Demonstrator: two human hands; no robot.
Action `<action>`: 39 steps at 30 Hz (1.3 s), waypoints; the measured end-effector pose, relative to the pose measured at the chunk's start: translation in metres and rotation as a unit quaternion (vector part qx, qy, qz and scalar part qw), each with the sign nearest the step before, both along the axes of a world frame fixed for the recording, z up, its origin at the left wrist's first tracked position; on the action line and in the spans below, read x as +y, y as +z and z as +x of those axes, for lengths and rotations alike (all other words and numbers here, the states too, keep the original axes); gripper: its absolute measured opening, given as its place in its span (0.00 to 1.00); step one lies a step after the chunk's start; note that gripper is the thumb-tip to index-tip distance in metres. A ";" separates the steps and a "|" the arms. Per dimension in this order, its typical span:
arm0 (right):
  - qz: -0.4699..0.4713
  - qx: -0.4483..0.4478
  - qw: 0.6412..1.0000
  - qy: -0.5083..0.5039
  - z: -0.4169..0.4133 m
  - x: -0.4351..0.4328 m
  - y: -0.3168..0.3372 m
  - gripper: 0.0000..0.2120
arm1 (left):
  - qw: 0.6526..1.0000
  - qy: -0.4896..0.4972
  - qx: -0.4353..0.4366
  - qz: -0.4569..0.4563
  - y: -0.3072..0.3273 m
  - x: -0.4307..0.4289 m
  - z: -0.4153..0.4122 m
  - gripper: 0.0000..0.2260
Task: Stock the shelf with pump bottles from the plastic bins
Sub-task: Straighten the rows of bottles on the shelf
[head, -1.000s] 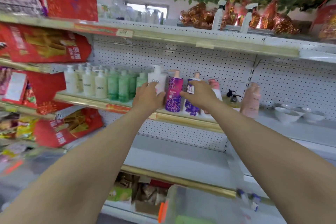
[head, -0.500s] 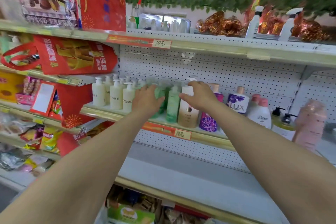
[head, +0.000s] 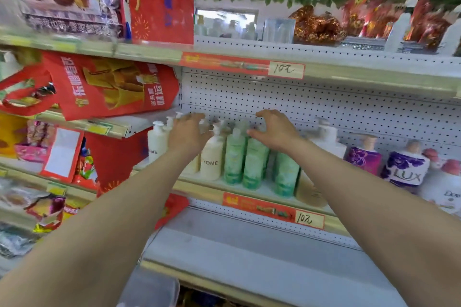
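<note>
Head view: both hands, earlier laid on bottles further right, were seen shifted to the shelf's left end. Left hand and right hand hovered released, fingers spread, over smooth cream bottles and glossy green bottles; straightening judged underway.

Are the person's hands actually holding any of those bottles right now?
No. The left hand and right hand are open with fingers spread, over the pump tops of the cream bottles and green bottles, gripping none.
</note>
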State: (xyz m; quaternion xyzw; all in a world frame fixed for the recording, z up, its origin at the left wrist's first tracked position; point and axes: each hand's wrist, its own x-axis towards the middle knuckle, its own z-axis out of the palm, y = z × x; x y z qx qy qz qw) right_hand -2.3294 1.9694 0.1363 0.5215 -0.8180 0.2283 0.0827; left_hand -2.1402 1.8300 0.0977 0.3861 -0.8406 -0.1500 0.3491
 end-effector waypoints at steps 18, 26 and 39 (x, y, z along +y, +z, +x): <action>-0.013 -0.083 0.992 -0.098 0.079 -0.137 -0.069 0.38 | 0.962 -0.263 -0.032 0.072 -0.051 -0.172 0.011 0.38; -0.008 -0.106 0.989 -0.099 0.075 -0.160 -0.085 0.43 | 0.953 -0.283 0.022 0.108 -0.072 -0.176 0.010 0.40; -0.013 -0.092 0.990 -0.108 0.060 -0.170 -0.095 0.35 | 0.955 -0.264 0.045 0.126 -0.082 -0.183 -0.003 0.33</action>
